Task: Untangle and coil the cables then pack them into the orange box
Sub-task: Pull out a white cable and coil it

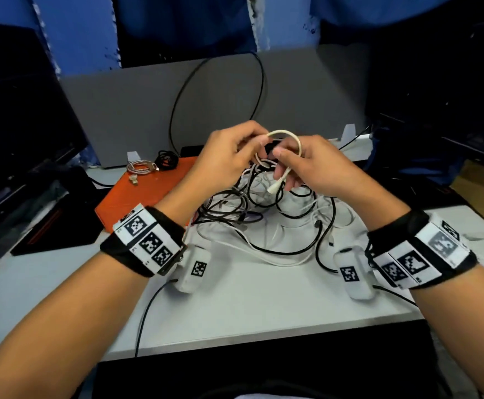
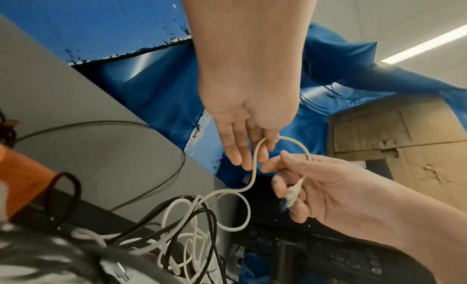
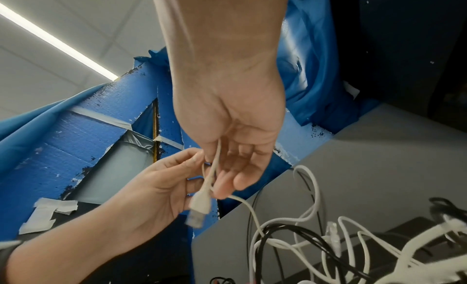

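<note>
My left hand (image 1: 223,159) pinches the cream round-sheathed cable (image 1: 289,136) at the left foot of the 1 raised arch it makes, above the middle of the white desk (image 1: 264,306), while the flat orange box (image 1: 140,194) lies low to my left by the desk's far left corner with 2 small coils on it. From that pinch the cable arcs rightward into my right hand (image 1: 310,168), whose thumb and fingers grip it just above the plug (image 1: 272,188), which hangs downward. Its long free run drops from my left pinch into the tangle of black and white cables (image 1: 264,214) below, so I judge the coil must be fed from that side.
</note>
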Motion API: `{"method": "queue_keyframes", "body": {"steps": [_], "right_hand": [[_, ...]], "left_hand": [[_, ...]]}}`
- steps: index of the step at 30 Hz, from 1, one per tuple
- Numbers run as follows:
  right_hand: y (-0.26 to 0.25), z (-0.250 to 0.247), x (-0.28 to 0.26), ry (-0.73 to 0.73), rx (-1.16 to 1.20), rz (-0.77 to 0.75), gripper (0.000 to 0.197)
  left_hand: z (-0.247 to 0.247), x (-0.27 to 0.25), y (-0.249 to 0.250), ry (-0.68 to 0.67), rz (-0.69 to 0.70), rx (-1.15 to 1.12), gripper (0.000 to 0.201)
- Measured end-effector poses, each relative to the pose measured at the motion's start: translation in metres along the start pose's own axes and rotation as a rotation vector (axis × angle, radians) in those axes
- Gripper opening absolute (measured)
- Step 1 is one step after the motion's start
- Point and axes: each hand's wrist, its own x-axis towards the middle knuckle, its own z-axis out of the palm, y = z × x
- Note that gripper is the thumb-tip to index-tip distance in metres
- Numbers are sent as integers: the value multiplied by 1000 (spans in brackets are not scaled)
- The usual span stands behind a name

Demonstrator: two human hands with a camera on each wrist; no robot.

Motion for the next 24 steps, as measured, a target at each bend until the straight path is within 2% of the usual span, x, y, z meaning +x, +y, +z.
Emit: {"method": "queue_keyframes", "body": {"steps": [3,5,6,8,11,14,16,19,21,24], "right_hand": [[-11,0,-3,-16,248,64,36],[-20,-8,-5,23,376,57,44],[-24,-12,-7,44,394,46,47],[-32,-18,-11,64,358,3,46],[-51,-27,-19,115,305,-183,41],[-73,-49,-31,341,364,-449,41],[-80,-65,-37,441,350,-539,44],[-79,-73,-38,445,319,-492,45],[-77,-69,-35,377,308,-429,40],[-68,-61,-29,241,192,-229,37]], "left_hand": [[9,-11,-13,-39,-136,-74,9],[19,-11,-32,-181,-234,65,16],[24,-9,-41,-279,-246,178,20],[32,-4,-55,-392,-209,330,23],[36,11,-71,-435,-246,455,20],[34,25,-86,-492,-412,495,29],[28,29,-94,-569,-476,532,35],[17,33,-96,-654,-506,588,43],[10,39,-90,-622,-480,573,46],[8,46,-64,-555,-379,405,52]]}}
